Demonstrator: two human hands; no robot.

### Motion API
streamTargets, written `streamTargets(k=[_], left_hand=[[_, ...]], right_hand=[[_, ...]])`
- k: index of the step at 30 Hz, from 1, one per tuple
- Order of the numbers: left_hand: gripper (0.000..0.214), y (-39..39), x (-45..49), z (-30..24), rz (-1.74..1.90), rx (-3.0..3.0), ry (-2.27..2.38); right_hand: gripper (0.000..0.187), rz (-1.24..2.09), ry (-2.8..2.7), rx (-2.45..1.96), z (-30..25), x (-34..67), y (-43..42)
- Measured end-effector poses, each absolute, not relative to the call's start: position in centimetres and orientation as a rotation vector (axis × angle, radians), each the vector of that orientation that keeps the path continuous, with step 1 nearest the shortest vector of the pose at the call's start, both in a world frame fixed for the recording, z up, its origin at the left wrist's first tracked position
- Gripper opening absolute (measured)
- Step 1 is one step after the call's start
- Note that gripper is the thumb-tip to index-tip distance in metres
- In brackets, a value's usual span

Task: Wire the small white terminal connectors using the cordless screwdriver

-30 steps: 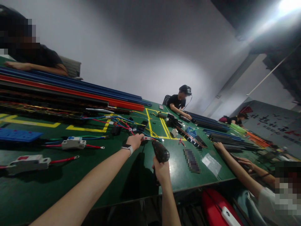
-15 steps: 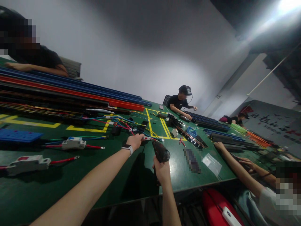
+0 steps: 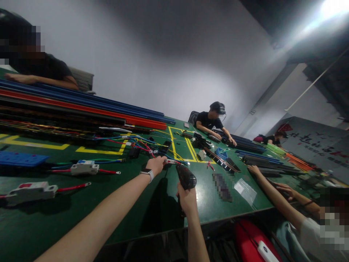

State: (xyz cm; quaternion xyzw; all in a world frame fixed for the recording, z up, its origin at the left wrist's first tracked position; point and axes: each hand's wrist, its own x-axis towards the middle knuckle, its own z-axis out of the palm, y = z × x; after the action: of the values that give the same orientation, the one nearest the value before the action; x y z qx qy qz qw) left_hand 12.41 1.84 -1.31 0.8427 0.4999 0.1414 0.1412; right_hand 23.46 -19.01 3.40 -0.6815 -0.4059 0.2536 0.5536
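A black cordless drill [image 3: 187, 177] is in my right hand [image 3: 188, 199], whose fingers are wrapped round its handle. The drill's front end points away from me, close to a small white circuit breaker [image 3: 171, 161] with a red mark. My left hand [image 3: 156, 166], with a watch [image 3: 147, 172] on the wrist, is closed on the breaker's near left end. Red and blue wires [image 3: 148, 145] run from beside the breaker toward the back left. Where the drill tip meets the breaker is too small to make out.
Left on the green table [image 3: 109, 203] lie two larger breakers [image 3: 85, 167] with red leads and a blue power strip [image 3: 23, 158]. Long blue and orange rails [image 3: 147, 121] lie behind. A plastic bag [image 3: 245, 191] lies at right, near a co-worker's arm [image 3: 275, 200]; another person [image 3: 211, 120] sits across.
My hands, the drill and the breaker stay nearly in place. Across the table, the other person's raised hand has come down onto the dark rails.
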Motion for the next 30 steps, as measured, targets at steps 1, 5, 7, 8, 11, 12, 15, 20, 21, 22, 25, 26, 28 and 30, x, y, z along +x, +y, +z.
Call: streamTargets(k=[1,5,7,8,11,12,15,20,21,22,25,26,28,30], left_hand=[[0.037,1.8,12.4,-1.3,0.411,2.436,1.443],[0.038,1.8,12.4,-1.4,0.430,2.452,1.440],[0.039,1.8,12.4,-1.4,0.434,2.460,1.440],[0.039,1.8,12.4,-1.5,0.433,2.461,1.439],[0.040,1.9,12.4,-1.5,0.427,2.459,1.441],[0.041,1.9,12.4,-1.5,0.427,2.460,1.441],[0.041,1.9,12.4,-1.5,0.439,2.458,1.446],[0.042,1.8,12.4,-1.6,0.459,2.461,1.431],[0.042,1.8,12.4,-1.6,0.463,2.462,1.431],[0.042,1.8,12.4,-1.6,0.464,2.462,1.434],[0.041,1.9,12.4,-1.6,0.452,2.461,1.441],[0.041,1.9,12.4,-1.6,0.450,2.463,1.445],[0.041,1.8,12.4,-1.5,0.449,2.469,1.445],[0.041,1.8,12.4,-1.5,0.454,2.473,1.445]], right_hand=[[0.036,0.597,-0.954,-1.611,3.3,23.5,-19.0],[0.036,0.579,-0.933,-1.612,3.1,23.6,-18.9],[0.034,0.584,-0.953,-1.601,3.0,23.6,-18.9],[0.035,0.583,-0.962,-1.597,3.0,23.6,-18.9],[0.038,0.576,-0.965,-1.612,2.8,23.8,-18.9],[0.039,0.574,-0.960,-1.620,2.7,23.9,-18.9],[0.041,0.584,-0.959,-1.619,2.4,24.0,-18.9],[0.044,0.583,-0.943,-1.592,2.4,23.9,-19.0],[0.042,0.581,-0.946,-1.594,2.5,23.9,-19.0],[0.040,0.580,-0.955,-1.597,2.6,23.8,-19.0],[0.037,0.575,-0.990,-1.598,3.0,23.8,-19.0],[0.037,0.573,-0.998,-1.599,3.0,23.8,-19.0],[0.038,0.575,-1.004,-1.604,3.1,23.7,-19.0],[0.040,0.568,-0.991,-1.614,3.1,23.7,-19.1]])
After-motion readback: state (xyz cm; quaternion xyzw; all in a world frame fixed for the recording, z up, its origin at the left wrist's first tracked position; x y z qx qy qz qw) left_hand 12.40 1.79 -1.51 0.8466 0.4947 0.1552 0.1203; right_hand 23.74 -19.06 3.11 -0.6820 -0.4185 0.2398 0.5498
